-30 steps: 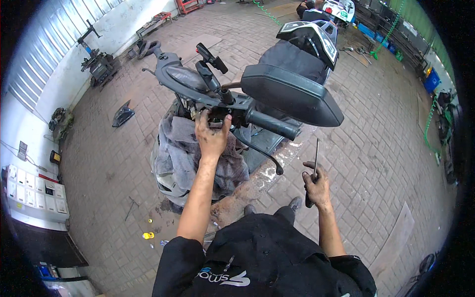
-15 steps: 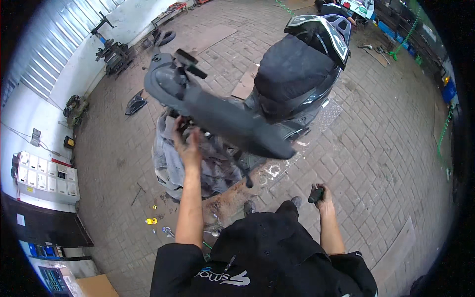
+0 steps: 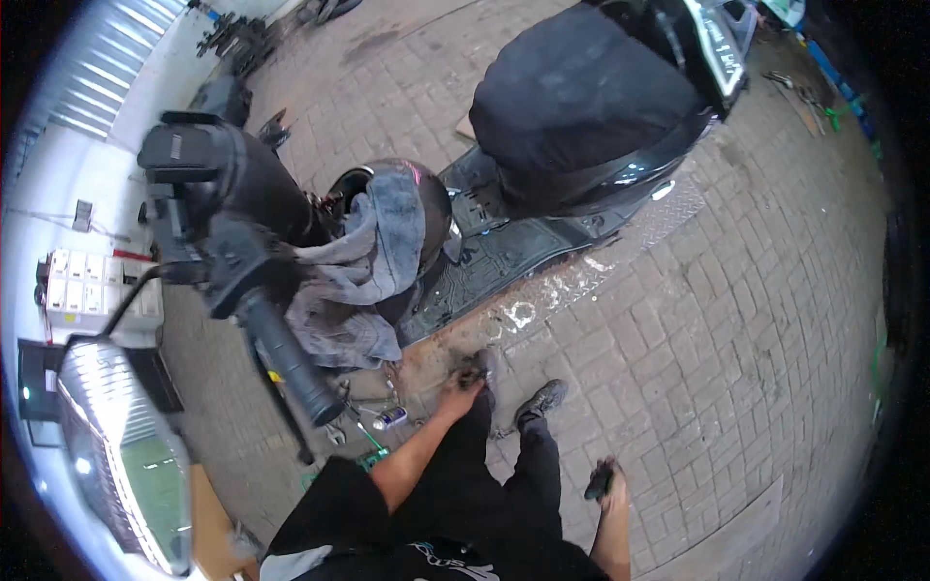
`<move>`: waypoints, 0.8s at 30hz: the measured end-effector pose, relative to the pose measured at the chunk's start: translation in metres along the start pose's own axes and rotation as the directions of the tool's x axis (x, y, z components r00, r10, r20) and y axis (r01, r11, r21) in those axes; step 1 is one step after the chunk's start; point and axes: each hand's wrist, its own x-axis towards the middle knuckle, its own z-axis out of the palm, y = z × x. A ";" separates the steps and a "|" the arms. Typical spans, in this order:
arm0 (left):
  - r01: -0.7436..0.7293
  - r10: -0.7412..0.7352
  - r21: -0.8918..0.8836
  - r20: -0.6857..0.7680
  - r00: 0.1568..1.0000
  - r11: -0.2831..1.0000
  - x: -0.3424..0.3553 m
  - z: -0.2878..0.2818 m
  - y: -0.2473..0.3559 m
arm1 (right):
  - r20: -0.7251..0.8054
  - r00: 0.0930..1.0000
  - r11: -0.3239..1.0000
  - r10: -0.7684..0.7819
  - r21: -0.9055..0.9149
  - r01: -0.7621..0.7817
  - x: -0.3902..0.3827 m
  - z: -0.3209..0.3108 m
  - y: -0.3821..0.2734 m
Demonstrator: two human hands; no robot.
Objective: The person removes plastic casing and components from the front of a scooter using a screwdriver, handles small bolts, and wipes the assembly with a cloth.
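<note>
A scooter stands in front of me, its handlebar grip [image 3: 291,358] and mirror [image 3: 126,445] at the near left. A grey towel [image 3: 373,242] is draped over its front body beside the footboard [image 3: 523,257]. My left hand [image 3: 460,395] is low, over my shoe and short of the footboard's near edge. Its dark fingers merge with the shoe behind, so their pose is unclear. Away from the scooter, at the lower right, my right hand [image 3: 610,482] is closed round a small black object [image 3: 599,479], whose kind I cannot make out.
A black cover [image 3: 591,107] lies over the scooter's seat. On the paving left of my feet are a small spray can [image 3: 389,418] and several tools. A flat board [image 3: 727,533] lies at the lower right. White lockers [image 3: 102,286] stand by the left wall.
The handlebar has swung round and now looms at the near left. My left hand has come away from the scooter's front, down near my shoe. My right hand still holds the black object.
</note>
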 end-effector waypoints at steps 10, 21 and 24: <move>0.295 -0.106 0.334 -0.483 0.869 0.895 0.233 0.016 -0.122 | -0.348 0.937 0.892 0.018 -0.419 -0.172 -0.008 -0.128 0.051; 0.307 -0.038 0.397 -0.558 0.829 0.865 0.272 0.001 -0.123 | -0.383 0.923 0.826 0.030 -0.511 -0.239 -0.019 -0.060 0.039; 0.325 -0.197 0.209 -0.472 0.860 0.922 0.246 0.022 -0.074 | -0.381 0.924 0.861 -0.029 -0.479 -0.171 -0.021 -0.041 0.034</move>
